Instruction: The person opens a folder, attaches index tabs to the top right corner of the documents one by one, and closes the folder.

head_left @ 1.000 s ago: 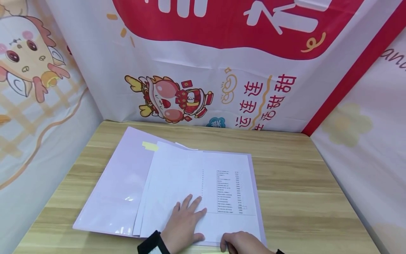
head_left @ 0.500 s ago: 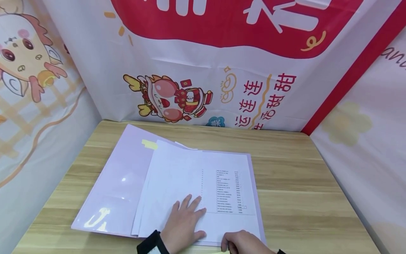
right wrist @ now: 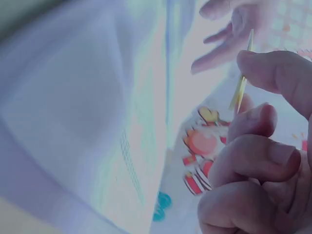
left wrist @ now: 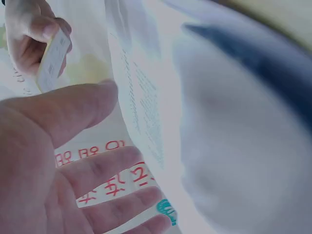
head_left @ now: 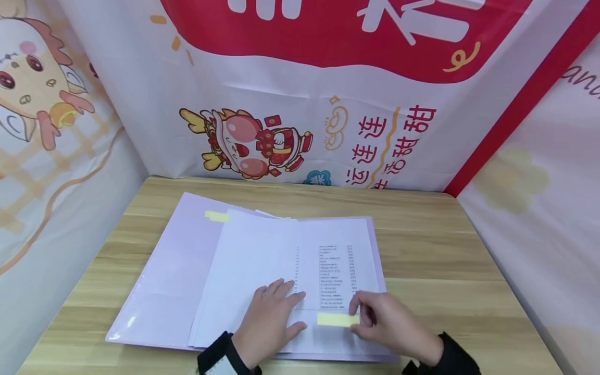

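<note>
A lilac folder (head_left: 161, 291) lies open on the table, with white pages (head_left: 255, 250) spread over its middle and right. My left hand (head_left: 268, 323) rests on the pages with its fingers spread. Thumb and fingers of my right hand (head_left: 391, 325) pinch the right end of a yellow sticky note pad (head_left: 334, 319). In the head view the pad overlaps the lower right page, under the printed table. Seen from the left wrist, the pad (left wrist: 52, 61) has a white printed back. The right wrist view shows its thin yellow edge (right wrist: 239, 92).
A yellow sticky note (head_left: 216, 216) sticks out at the upper left edge of the pages, over the folder cover. Wood-grain tabletop (head_left: 440, 260) extends right of the folder. Printed cloth walls (head_left: 398, 67) stand behind and at both sides.
My right hand has moved up from the folder's bottom edge onto the lower right page, bringing the sticky note pad into fuller view. My left hand stays flat on the pages.
</note>
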A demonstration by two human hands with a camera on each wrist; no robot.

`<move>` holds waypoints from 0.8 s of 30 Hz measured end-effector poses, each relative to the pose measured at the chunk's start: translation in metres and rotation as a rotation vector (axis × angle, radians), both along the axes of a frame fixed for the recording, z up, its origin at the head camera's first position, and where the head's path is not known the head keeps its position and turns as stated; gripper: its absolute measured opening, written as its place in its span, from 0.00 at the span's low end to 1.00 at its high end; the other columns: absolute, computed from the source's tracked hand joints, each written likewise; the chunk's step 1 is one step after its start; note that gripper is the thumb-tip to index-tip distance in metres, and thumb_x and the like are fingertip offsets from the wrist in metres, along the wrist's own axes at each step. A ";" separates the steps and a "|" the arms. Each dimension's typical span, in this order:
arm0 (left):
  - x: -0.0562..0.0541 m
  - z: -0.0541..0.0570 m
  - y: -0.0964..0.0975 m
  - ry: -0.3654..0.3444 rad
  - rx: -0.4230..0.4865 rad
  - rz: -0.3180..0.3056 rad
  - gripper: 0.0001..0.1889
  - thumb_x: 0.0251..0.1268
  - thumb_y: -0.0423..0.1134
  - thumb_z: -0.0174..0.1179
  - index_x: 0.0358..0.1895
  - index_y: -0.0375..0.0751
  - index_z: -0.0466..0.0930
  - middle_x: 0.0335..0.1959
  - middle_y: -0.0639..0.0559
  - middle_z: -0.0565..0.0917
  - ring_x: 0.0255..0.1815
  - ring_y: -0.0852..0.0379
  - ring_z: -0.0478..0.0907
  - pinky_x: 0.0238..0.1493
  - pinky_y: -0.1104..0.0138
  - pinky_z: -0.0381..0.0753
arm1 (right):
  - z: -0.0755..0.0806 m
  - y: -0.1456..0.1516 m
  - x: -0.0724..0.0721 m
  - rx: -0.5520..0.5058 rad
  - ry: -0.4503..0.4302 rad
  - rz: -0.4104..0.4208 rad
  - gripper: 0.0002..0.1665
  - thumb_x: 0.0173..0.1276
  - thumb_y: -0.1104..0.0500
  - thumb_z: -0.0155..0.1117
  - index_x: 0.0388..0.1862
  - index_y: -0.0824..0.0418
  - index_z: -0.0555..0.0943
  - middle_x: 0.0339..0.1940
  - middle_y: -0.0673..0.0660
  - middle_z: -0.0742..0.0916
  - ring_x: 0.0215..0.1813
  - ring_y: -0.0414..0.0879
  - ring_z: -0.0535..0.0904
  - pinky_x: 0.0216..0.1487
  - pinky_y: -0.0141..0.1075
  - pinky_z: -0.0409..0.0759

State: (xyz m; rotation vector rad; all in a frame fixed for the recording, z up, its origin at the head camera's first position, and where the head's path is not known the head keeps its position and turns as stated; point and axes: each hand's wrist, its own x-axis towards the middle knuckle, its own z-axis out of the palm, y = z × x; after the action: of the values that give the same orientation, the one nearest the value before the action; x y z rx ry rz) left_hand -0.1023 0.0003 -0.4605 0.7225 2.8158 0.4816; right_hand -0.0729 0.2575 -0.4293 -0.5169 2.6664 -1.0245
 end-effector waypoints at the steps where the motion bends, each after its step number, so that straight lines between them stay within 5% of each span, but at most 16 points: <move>1: -0.002 0.003 0.000 0.012 0.013 0.004 0.30 0.57 0.59 0.67 0.61 0.51 0.80 0.66 0.44 0.76 0.70 0.42 0.69 0.66 0.40 0.67 | 0.006 0.000 -0.005 0.022 -0.004 -0.020 0.14 0.55 0.60 0.76 0.33 0.51 0.77 0.17 0.40 0.71 0.20 0.28 0.65 0.20 0.24 0.65; 8: -0.013 0.028 -0.003 0.018 0.241 0.023 0.34 0.60 0.62 0.63 0.68 0.51 0.72 0.64 0.50 0.78 0.66 0.50 0.75 0.62 0.49 0.76 | 0.030 -0.003 -0.033 0.118 0.093 -0.113 0.15 0.55 0.59 0.77 0.35 0.52 0.77 0.18 0.43 0.72 0.20 0.32 0.65 0.20 0.25 0.63; 12: -0.026 0.039 0.001 -0.090 0.427 0.070 0.35 0.61 0.65 0.59 0.69 0.53 0.70 0.59 0.53 0.81 0.59 0.55 0.79 0.55 0.57 0.82 | 0.032 -0.007 -0.044 0.133 0.159 -0.126 0.15 0.55 0.59 0.77 0.36 0.52 0.78 0.19 0.43 0.71 0.21 0.34 0.66 0.21 0.26 0.65; 17: -0.050 0.045 0.009 -0.257 0.665 0.123 0.23 0.67 0.54 0.60 0.62 0.49 0.76 0.45 0.53 0.83 0.42 0.59 0.82 0.36 0.68 0.84 | 0.033 -0.010 -0.053 0.159 0.214 -0.150 0.17 0.53 0.57 0.79 0.36 0.52 0.78 0.19 0.44 0.72 0.22 0.36 0.68 0.22 0.27 0.67; 24: -0.066 0.038 0.017 -0.429 0.779 0.167 0.14 0.69 0.45 0.60 0.53 0.44 0.82 0.35 0.50 0.85 0.30 0.58 0.82 0.27 0.65 0.85 | 0.030 -0.013 -0.061 0.175 0.246 -0.173 0.17 0.54 0.57 0.78 0.38 0.53 0.79 0.19 0.44 0.72 0.22 0.37 0.67 0.22 0.28 0.66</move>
State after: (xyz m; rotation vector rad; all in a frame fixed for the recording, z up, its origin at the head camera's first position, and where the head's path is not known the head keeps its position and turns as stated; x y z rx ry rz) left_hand -0.1681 0.0176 -0.4226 0.4112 2.2432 1.5901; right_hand -0.1337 0.2444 -0.3996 -0.4056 3.0288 -0.8037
